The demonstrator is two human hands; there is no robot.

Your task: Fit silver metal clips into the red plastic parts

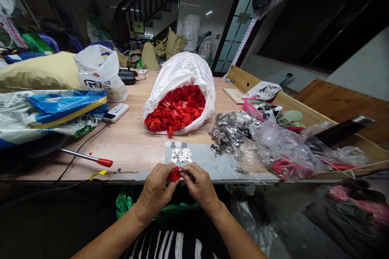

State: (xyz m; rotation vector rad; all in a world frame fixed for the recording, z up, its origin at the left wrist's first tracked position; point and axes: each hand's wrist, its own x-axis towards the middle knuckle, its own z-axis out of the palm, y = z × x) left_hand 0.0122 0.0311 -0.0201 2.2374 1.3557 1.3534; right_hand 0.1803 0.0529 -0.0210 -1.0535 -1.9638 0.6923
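My left hand (157, 188) pinches a small red plastic part (174, 175) at the table's front edge. Fingers of my right hand (201, 188) are closed round a thin dark pointed tool (190, 175), whose exact kind I cannot make out. Its tip meets the red part, partly hidden by my fingertips. Just beyond my hands, a heap of small shiny metal pieces (181, 155) lies on a grey sheet (202, 153). Farther back, a white woven sack (194, 64) lies on its side, its mouth showing many red plastic parts (179, 107).
Plastic bags of dark metal pieces (232, 127) and a pink basket (253, 107) crowd the right side. Left are a blue-and-white bag (67, 107), a white power bank (116, 112) with a cable, and a red-tipped lever (104, 162) sticking out above the table.
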